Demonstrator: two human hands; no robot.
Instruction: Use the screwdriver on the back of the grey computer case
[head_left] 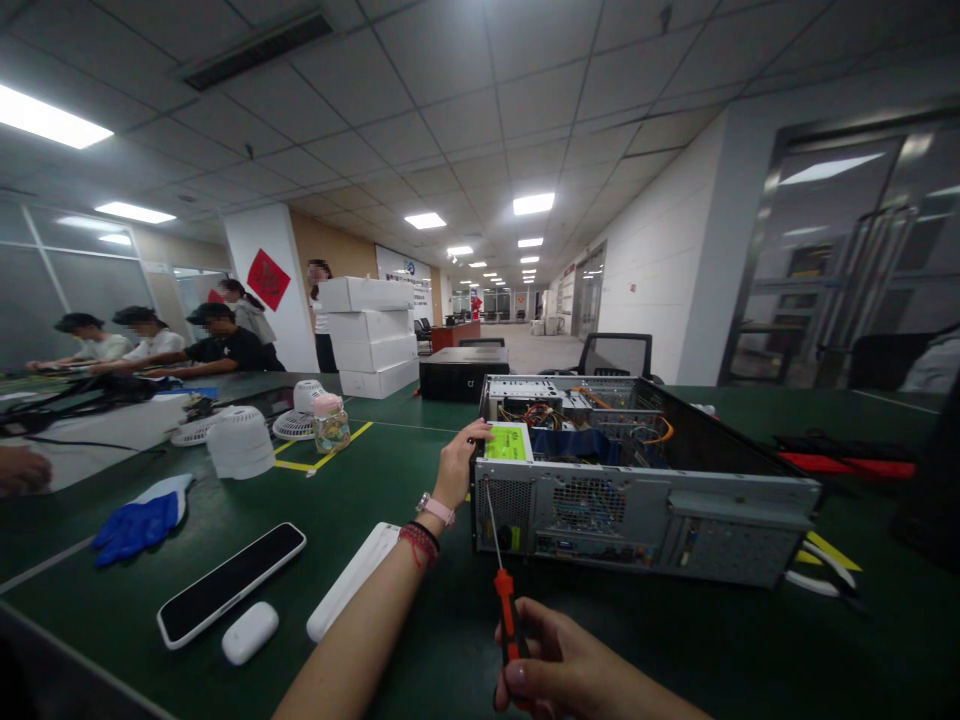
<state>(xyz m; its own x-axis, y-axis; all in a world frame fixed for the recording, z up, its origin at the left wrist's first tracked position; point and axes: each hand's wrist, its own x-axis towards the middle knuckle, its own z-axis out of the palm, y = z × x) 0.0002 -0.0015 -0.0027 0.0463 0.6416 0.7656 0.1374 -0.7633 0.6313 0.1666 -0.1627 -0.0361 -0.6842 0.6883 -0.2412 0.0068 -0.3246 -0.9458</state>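
Note:
An open desktop computer case (645,510) lies on its side on the green table, its rear panel towards me. Inside at the left sits a power supply (508,443) with a green-yellow label. My left hand (459,462), wearing a pink watch, grips the case's left edge beside it; some fingers are hidden. My right hand (551,660) is closed around the red and black handle of a screwdriver (505,590). Its shaft points up to the rear panel's upper left corner, near a screw position; I cannot tell whether the tip touches.
White pliers (825,568) lie right of the case. On the left are a blue glove (142,518), a black-faced white device (232,582), a white earbud case (250,632) and a long white object (354,580). White boxes (371,338) stand behind; several people sit far left.

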